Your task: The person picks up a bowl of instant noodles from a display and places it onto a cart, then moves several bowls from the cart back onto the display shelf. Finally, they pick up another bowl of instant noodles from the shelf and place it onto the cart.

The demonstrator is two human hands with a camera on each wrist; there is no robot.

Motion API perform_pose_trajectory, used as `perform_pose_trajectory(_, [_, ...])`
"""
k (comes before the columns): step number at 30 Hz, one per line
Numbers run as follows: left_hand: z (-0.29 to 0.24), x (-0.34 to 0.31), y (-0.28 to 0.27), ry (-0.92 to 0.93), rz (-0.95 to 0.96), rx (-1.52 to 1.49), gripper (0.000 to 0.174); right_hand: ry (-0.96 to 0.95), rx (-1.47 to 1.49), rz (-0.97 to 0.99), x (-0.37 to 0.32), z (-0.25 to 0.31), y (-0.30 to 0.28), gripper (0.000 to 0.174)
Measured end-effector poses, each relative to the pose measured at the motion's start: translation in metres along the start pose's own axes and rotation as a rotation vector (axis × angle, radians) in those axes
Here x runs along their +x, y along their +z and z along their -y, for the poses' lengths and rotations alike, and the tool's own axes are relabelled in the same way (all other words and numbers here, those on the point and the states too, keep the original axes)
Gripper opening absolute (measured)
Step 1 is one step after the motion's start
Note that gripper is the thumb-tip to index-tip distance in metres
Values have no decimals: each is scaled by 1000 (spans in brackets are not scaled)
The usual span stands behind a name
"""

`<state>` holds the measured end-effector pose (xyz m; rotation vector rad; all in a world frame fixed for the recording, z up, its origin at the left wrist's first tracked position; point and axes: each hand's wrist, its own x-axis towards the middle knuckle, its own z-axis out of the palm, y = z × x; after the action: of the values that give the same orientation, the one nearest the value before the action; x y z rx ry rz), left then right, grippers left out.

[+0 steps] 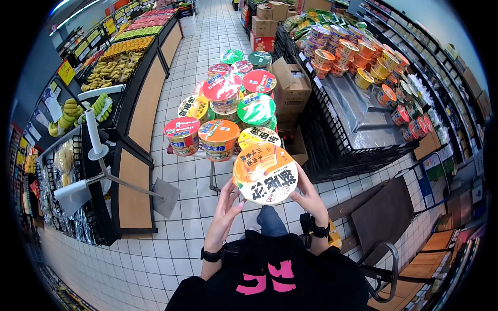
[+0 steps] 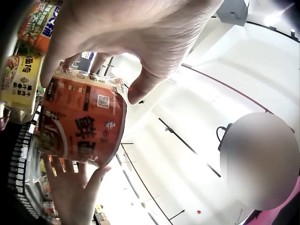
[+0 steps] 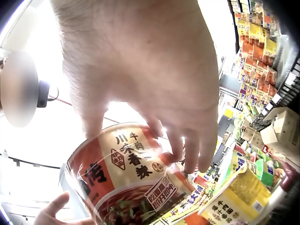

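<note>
Both hands hold one noodle tub, its orange and white lid facing up, in front of the chest in the head view. The left hand is at its left side; the right hand grips its right side. In the left wrist view the tub shows a red wrapped side between the left hand and the other hand below. The right wrist view has the right hand curved over the tub. Just beyond are stacked tubs, among them an orange-lidded one and a red-lidded one.
Noodle tubs stand on a wrapped display at the right, beside cardboard boxes. Fruit shelves and a metal stand are on the left. A dark flat cart lies at the lower right. A tiled aisle runs ahead.
</note>
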<state>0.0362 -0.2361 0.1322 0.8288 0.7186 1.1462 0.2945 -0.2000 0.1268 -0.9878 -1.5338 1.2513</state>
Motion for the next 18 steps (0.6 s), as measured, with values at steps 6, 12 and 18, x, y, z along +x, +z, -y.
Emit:
perform_pose_trajectory(6, [-7,2,-29,61,-59,-80,76,4,35,89,37,-3,23,91])
perform_pose_trajectory(12, [-33,22,-54,120,-55,-27,80,28,88,116,85,-30,40,87])
perform_pose_trajectory(18, [-65,50,-91,72,-24,19,81,-25,108,144,147,-31,67,76])
